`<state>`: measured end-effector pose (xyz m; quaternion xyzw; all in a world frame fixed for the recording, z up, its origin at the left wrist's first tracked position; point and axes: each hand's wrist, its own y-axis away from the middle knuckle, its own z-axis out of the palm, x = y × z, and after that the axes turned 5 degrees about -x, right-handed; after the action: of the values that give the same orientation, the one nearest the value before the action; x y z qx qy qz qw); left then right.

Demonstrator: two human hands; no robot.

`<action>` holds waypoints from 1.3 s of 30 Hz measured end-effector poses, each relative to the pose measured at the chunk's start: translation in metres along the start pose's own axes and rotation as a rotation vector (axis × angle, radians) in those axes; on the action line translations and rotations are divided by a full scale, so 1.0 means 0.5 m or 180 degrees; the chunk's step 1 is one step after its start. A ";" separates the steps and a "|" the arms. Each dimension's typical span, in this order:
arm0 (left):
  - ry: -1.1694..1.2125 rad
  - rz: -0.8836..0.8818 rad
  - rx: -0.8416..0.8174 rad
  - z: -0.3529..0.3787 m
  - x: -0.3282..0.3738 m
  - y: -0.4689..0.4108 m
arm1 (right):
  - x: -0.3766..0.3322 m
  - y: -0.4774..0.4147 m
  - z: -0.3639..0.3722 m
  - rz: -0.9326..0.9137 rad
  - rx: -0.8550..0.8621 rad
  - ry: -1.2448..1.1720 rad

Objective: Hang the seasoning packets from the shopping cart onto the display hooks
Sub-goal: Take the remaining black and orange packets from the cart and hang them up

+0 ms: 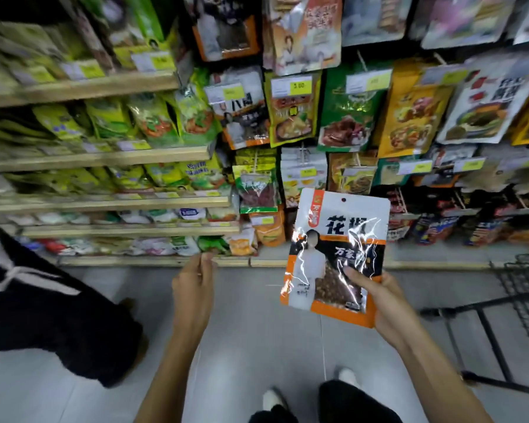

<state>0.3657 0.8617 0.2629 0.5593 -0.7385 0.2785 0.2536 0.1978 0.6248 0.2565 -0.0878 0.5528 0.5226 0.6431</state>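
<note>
My right hand grips a white and orange seasoning packet by its lower right corner, holding it upright in front of the display. The packet has a small hang hole at its top edge and a clear window showing brown spice. My left hand is raised to the left of the packet with fingers loosely curled, and I see nothing in it. Display hooks stick out of the wall ahead, loaded with hanging packets. The black wire shopping cart stands at the right edge.
Wooden shelves with green bagged goods fill the left side. Another person in dark clothes stands at the left, close to the shelves. Grey floor lies between me and the display, with my feet at the bottom.
</note>
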 end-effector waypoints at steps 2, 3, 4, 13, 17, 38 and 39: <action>0.0079 0.0109 0.0176 -0.033 0.002 -0.047 | -0.029 -0.016 0.049 -0.0125 -0.0121 0.0031; 0.0175 0.0183 0.0204 -0.047 0.006 -0.073 | -0.047 -0.026 0.071 -0.0207 -0.0172 0.0076; 0.0285 0.0249 0.0217 -0.061 0.012 -0.101 | -0.069 -0.039 0.093 -0.0289 -0.0205 0.0117; 0.0303 0.1179 0.0947 -0.171 0.143 -0.403 | -0.284 -0.214 0.251 -0.0899 -0.0593 0.0447; 0.0009 0.1567 0.1457 -0.235 0.222 -0.546 | -0.368 -0.313 0.316 -0.1050 -0.0684 0.0780; -0.1204 0.2592 0.2957 -0.255 0.298 -0.995 | -0.548 -0.584 0.531 -0.1767 -0.1005 0.1325; -0.1184 0.2637 0.2979 -0.254 0.296 -0.997 | -0.552 -0.586 0.537 -0.1816 -0.0987 0.1305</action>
<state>0.8196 0.7394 0.5190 0.3186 -0.7251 0.5439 -0.2772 0.6331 0.5229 0.4422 -0.4370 0.5377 0.3716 0.6179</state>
